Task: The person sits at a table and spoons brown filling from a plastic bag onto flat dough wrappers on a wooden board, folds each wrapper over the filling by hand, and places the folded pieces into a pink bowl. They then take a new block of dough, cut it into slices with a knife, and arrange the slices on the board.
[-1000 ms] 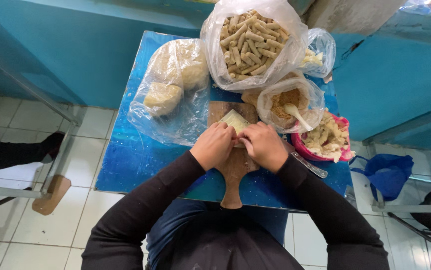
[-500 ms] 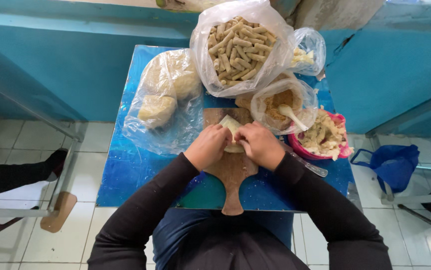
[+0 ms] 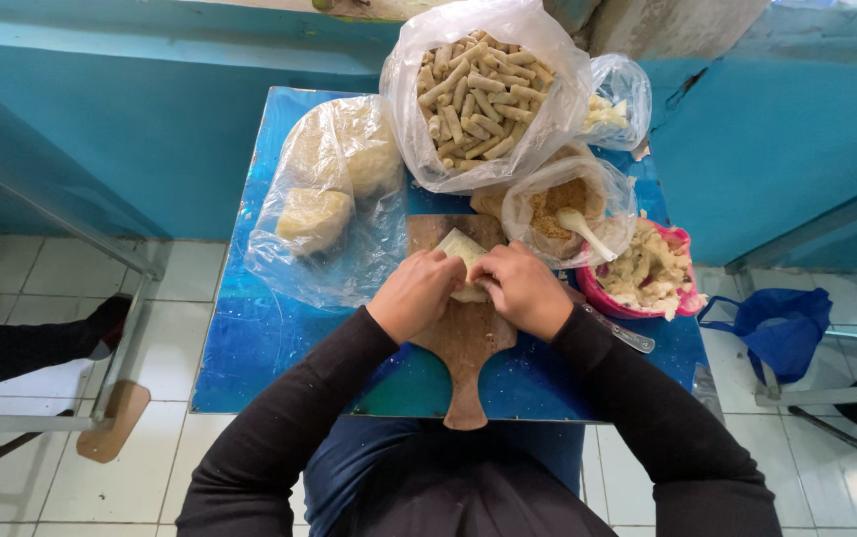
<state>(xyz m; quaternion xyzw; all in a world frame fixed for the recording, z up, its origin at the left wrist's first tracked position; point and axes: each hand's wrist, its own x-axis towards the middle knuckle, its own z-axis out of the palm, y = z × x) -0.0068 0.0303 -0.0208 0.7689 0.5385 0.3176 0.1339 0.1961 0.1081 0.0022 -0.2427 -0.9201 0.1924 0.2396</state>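
Both my hands rest on a pale, thin dough sheet [image 3: 462, 249] lying on a wooden paddle-shaped board [image 3: 460, 350]. My left hand [image 3: 415, 293] curls over the sheet's left side and my right hand [image 3: 520, 286] over its right side, fingers pinching the dough between them. Most of the sheet is hidden under my fingers; only its far corner shows. The board's handle points toward me over the blue table [image 3: 250, 348].
A plastic bag of dough lumps [image 3: 329, 189] lies left. Behind the board stands a bag of rolled sticks [image 3: 478, 94], a bag of brown crumbs with a white spoon [image 3: 568, 214], and a small bag [image 3: 615, 99]. A pink bowl of filling [image 3: 647, 273] and a knife [image 3: 617, 333] sit right.
My hands have stayed on the dough sheet, closing a little further over it. The camera view has shifted slightly; the bags and bowl have not moved.
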